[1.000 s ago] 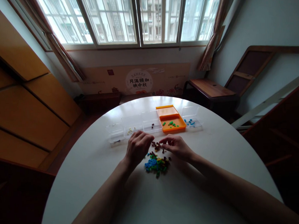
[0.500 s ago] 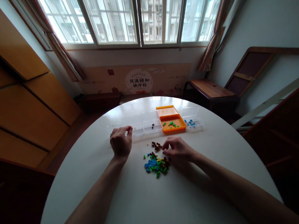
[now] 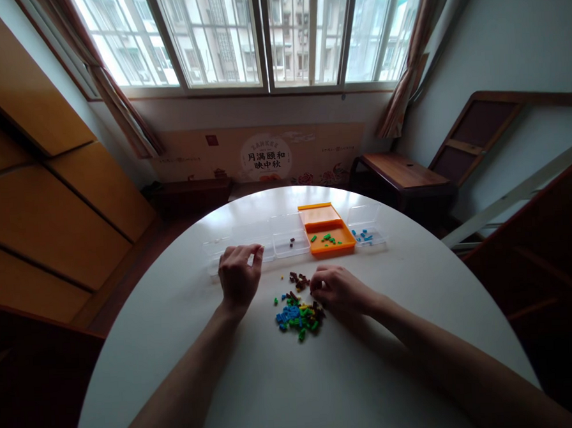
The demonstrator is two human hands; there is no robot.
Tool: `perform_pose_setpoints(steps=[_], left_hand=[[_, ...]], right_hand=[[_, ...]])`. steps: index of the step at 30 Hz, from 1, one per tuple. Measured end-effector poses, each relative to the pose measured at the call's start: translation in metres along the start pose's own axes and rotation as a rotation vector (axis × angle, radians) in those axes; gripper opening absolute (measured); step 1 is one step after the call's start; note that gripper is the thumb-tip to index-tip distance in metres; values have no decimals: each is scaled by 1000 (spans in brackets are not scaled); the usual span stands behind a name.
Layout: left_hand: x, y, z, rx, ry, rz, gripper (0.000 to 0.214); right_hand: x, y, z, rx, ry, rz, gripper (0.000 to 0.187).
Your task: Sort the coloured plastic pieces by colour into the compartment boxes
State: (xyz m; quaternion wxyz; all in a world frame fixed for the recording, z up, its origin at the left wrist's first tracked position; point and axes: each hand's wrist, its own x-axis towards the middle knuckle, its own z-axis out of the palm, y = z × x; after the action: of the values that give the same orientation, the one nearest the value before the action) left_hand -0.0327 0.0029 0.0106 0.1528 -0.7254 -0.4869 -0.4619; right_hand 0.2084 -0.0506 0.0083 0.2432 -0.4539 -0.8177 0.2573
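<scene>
A pile of small coloured bricks (image 3: 297,314), blue, green, yellow and brown, lies on the round white table (image 3: 295,379). My right hand (image 3: 338,290) rests at the pile's right edge, fingers curled in a pinch among the brown bricks. My left hand (image 3: 238,274) hovers just in front of the clear plastic boxes (image 3: 253,238), thumb and fingers loosely apart; whether anything is between them is hidden. An orange box (image 3: 330,236) holds green bricks. Another clear box (image 3: 367,230) at the right holds blue bricks.
A row of small boxes runs across the far part of the table. Behind it are a window wall, a dark wooden bench (image 3: 403,173) at the right and wooden cabinets (image 3: 49,188) at the left.
My left hand went from the pile up and left to the clear boxes, then shifted slightly right with its fingers loosening. My right hand stayed at the pile's right edge, picking among the bricks.
</scene>
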Motion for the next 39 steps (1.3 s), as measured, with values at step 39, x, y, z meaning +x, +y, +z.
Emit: perform_pose_setpoints(steps=[39], left_hand=[[-6, 45, -4, -345, -256, 479, 8]], right_hand=[[7, -4, 8, 874, 156, 155, 22]])
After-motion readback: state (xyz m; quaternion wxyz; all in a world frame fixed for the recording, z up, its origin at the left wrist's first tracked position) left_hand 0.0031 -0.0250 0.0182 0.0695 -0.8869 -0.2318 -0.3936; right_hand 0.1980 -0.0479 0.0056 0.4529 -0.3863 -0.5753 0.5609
